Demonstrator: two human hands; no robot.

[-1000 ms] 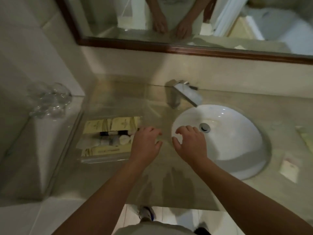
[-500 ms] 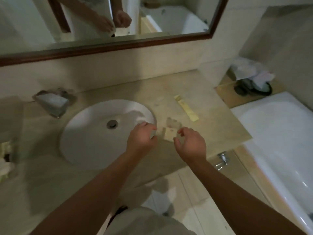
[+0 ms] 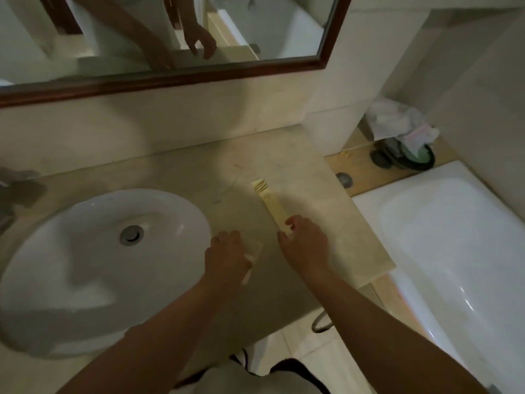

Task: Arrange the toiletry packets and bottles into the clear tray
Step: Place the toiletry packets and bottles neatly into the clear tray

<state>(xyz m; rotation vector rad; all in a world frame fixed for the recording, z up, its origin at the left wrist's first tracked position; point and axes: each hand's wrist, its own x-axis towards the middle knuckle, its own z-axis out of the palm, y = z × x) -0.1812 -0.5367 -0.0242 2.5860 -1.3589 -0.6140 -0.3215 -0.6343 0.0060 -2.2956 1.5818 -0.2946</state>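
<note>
A long pale-yellow packet [image 3: 269,204] lies on the beige counter [image 3: 312,194] to the right of the sink. My right hand [image 3: 305,243] is at its near end, with thumb and fingers closing around that end. My left hand [image 3: 227,260] holds a small cream square packet [image 3: 252,258], which sticks out past its fingers just above the counter. The clear tray is out of view.
A white sink basin [image 3: 99,260] fills the left of the counter, with the tap [image 3: 11,189] at the far left edge. A white bathtub [image 3: 454,251] lies to the right, below the counter's edge. A mirror [image 3: 170,32] hangs on the wall behind.
The view swung right, away from the tray, to the counter's right side. My left hand picked up the small square packet, and my right hand moved forward to the long packet's near end.
</note>
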